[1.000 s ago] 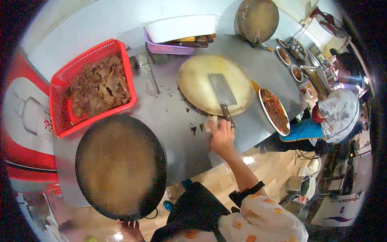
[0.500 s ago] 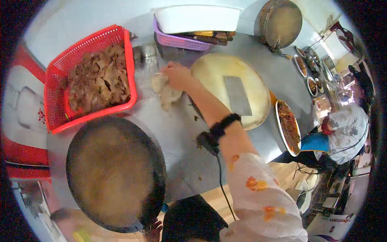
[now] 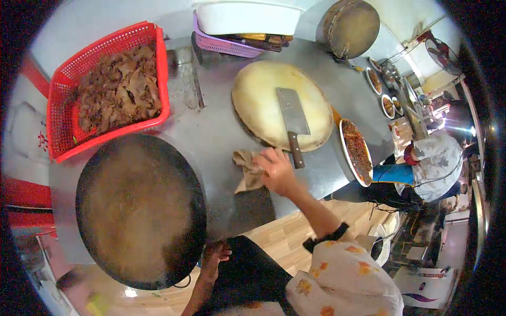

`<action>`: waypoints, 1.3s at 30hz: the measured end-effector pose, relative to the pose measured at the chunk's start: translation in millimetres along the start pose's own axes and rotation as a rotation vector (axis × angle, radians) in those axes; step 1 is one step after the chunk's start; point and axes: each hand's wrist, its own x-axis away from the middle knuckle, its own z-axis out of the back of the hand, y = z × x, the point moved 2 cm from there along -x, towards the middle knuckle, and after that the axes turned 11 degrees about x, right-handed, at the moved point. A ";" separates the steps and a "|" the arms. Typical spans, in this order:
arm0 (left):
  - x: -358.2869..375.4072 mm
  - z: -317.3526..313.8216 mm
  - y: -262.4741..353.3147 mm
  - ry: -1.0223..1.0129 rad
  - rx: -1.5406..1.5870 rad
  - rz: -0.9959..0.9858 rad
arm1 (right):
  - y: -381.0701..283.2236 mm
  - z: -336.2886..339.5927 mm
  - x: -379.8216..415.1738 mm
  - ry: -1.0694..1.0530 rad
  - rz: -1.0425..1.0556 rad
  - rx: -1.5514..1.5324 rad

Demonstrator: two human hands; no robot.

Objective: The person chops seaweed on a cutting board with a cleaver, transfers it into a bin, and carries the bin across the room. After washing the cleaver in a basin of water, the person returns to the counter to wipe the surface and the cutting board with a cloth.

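Note:
My right hand (image 3: 275,171) is closed on a crumpled tan cloth (image 3: 246,171) and holds it against the metal table, just in front of a round cutting board (image 3: 258,108). A cleaver (image 3: 292,110) lies flat on the board, its wooden handle poking past the near edge beside my fingers. Low in the view, my left hand (image 3: 215,256) is beside the right rim of a large round dark pan (image 3: 139,210). Its fingers are partly spread, in shadow, with nothing visible in them.
A red basket (image 3: 163,79) of sliced meat stands at the left. At the back are a purple basket (image 3: 226,46), a white tub (image 3: 247,18) and an upright round block (image 3: 353,29). An oval plate (image 3: 343,138) of reddish food sits right; beyond it, a co-worker (image 3: 435,160) bends over.
My right hand has drawn the cloth from the back left toward the table's front edge. My left hand has come further into view. The head view has shifted slightly.

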 end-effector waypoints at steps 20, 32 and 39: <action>23.7 96.1 -23.7 0.247 0.112 -0.106 | 6.5 5.9 -30.7 0.030 0.040 0.181; 35.2 154.5 -54.1 0.182 0.001 -0.063 | -31.9 76.0 128.0 -0.356 -0.479 0.071; 64.1 187.6 -29.0 0.235 0.082 -0.084 | -27.2 31.6 88.0 -0.115 -0.348 0.028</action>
